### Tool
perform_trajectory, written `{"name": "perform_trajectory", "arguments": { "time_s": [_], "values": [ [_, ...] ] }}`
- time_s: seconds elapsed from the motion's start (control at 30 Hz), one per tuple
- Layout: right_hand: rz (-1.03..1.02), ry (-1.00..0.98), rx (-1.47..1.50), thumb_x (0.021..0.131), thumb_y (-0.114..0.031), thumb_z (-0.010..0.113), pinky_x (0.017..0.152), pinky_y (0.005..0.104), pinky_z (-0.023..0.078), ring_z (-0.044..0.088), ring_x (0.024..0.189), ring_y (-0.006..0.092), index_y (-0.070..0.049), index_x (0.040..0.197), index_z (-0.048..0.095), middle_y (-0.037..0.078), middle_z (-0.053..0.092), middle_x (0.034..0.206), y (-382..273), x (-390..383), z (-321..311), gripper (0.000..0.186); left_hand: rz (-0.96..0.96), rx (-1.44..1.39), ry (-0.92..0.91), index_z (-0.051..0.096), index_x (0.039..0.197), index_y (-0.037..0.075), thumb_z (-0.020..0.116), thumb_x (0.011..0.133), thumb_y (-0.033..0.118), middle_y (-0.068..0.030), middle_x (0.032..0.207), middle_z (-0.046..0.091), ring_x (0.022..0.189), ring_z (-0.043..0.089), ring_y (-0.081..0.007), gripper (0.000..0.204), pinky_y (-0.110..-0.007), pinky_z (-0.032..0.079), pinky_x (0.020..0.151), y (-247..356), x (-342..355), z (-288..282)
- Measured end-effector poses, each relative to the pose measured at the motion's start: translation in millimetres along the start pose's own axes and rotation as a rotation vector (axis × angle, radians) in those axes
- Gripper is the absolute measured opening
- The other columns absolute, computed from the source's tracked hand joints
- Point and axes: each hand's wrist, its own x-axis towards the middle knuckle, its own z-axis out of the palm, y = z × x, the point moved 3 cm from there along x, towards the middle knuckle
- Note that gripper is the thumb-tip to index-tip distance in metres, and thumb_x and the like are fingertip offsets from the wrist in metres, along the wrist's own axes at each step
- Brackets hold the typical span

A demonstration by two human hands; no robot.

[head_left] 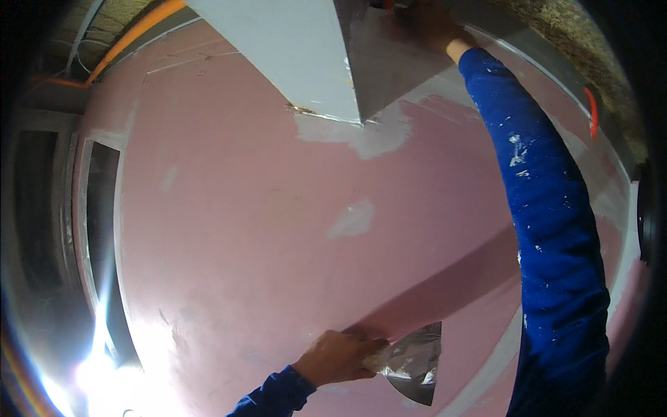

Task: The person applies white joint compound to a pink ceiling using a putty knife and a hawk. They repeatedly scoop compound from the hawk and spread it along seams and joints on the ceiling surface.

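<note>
Seen from the head camera, a person in paint-flecked blue sleeves works at a pink wall (229,194), one arm raised and the other held low. The left hand (340,358) is closed around a scraper (429,358), fingers wrapped about its handle end, near the wall's lower edge and right of the middle. The scraper's broad blade points to the right, its straight edge nearly upright, with pale, wet-looking smears across its face; whether it touches the wall cannot be told.

The right hand (427,28) is stretched up to the wall's top edge, beside the shaded side of a grey-white box (285,55) that juts out there. Shadow and blur hide its fingers, so how far they are closed, and on what, cannot be told. The right sleeve (549,201), spotted with white, runs up the right side of the wall.

A ragged grey patch (382,135) spreads below the box's lower corner, and a smaller pale patch (352,219) sits near the wall's middle. An orange pipe (135,38) curves past the wall's upper left corner; a short red tube (593,111) hangs by its upper right edge. A glaring lamp (101,379) lights the lower left corner, below a tall, dark opening (103,201) at the left edge.
</note>
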Motion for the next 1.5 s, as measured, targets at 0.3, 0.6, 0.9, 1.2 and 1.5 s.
{"name": "perform_trajectory", "arguments": {
  "time_s": [0.3, 0.6, 0.9, 1.2, 1.5],
  "values": [
    [0.048, -0.062, 0.085, 0.098, -0.048, 0.048, 0.096, 0.0556, 0.049, 0.069, 0.105, 0.0435, -0.008, 0.107, 0.078, 0.023, 0.073, 0.110, 57, 13, 6, 0.051, -0.019, 0.033, 0.018, 0.066, 0.134, 0.024, 0.078, 0.080, 0.041, -0.0139, 0.110, 0.071, 0.086, 0.073, -0.0318, 0.057, -0.043, 0.061, 0.080, -3, 1, 3],
    [0.071, -0.034, 0.098, 0.098, -0.047, 0.048, 0.095, 0.0538, 0.049, 0.069, 0.106, 0.0430, -0.007, 0.106, 0.078, 0.023, 0.073, 0.111, 47, 8, 8, 0.051, -0.090, -0.098, -0.011, 0.068, 0.132, 0.025, 0.081, 0.076, 0.039, -0.0137, 0.112, 0.072, 0.090, 0.073, -0.0327, 0.059, -0.043, 0.060, 0.084, -7, 1, 4],
    [0.038, -0.077, -0.048, 0.097, -0.046, 0.050, 0.093, 0.0526, 0.050, 0.070, 0.105, 0.0406, -0.006, 0.104, 0.079, 0.021, 0.074, 0.111, 10, 4, 0, 0.049, -0.074, -0.103, -0.053, 0.066, 0.134, 0.024, 0.081, 0.078, 0.039, -0.0141, 0.113, 0.071, 0.093, 0.072, -0.0331, 0.060, -0.043, 0.059, 0.085, -1, 0, 3],
    [0.058, -0.033, 0.060, 0.097, -0.053, 0.049, 0.092, 0.0510, 0.050, 0.069, 0.108, 0.0405, -0.006, 0.105, 0.078, 0.021, 0.074, 0.110, 42, 7, 3, 0.056, 0.070, -0.010, 0.113, 0.064, 0.135, 0.023, 0.080, 0.079, 0.041, -0.0151, 0.102, 0.071, 0.088, 0.072, -0.0346, 0.061, -0.043, 0.060, 0.079, -4, 2, 10],
    [0.105, -0.036, 0.152, 0.095, -0.059, 0.049, 0.094, 0.0495, 0.049, 0.067, 0.111, 0.0419, -0.007, 0.110, 0.077, 0.023, 0.073, 0.113, 17, -10, -27, 0.060, -0.020, -0.047, 0.097, 0.066, 0.134, 0.027, 0.087, 0.073, 0.040, -0.0132, 0.110, 0.073, 0.088, 0.074, -0.0310, 0.066, -0.043, 0.062, 0.079, -3, 0, 9]
  ]
}}
